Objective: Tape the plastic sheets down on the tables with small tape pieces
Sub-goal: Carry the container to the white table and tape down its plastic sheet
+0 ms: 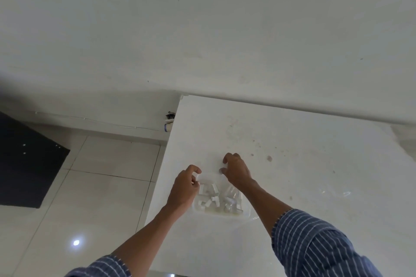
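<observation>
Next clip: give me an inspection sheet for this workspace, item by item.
Surface: white table against the wall, faintly stained; glints suggest a clear plastic sheet on it.
Job's things: clear tray of small white tape pieces near the table's left edge.
Clutter: nothing seen.
Hands: left hand pinches a pale strip, seemingly tape; right hand is curled beside it, grip unclear.
Cables: thin white line along the wall base, ending near a pipe fitting.
Surroundings: white wall, tiled floor, dark mat at left.
</observation>
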The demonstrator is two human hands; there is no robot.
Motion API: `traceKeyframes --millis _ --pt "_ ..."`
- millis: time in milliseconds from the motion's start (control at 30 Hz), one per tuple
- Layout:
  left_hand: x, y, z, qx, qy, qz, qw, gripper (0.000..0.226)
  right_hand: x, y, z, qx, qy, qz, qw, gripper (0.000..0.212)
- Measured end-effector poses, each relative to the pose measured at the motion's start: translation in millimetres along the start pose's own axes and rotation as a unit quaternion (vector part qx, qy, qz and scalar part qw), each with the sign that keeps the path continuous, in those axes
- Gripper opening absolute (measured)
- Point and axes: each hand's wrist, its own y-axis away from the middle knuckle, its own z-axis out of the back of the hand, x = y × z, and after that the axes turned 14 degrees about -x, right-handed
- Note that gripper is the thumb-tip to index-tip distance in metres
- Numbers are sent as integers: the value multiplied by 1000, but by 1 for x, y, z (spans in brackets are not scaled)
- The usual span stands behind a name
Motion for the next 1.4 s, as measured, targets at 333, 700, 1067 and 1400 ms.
traceKeyframes --millis 333,700,1067,1400 --pt "2 -3 11 5 21 38 999 39 10 19 30 -48 -197 -24 979 3" --pt "-5 11 50 -11 112 85 990 40 21 94 52 -85 -200 21 976 22" --pt "23 71 162 -128 190 125 965 37 85 124 59 -2 -189 71 979 49" --pt "105 105 273 -286 133 132 940 38 233 158 -12 35 -193 161 967 49"
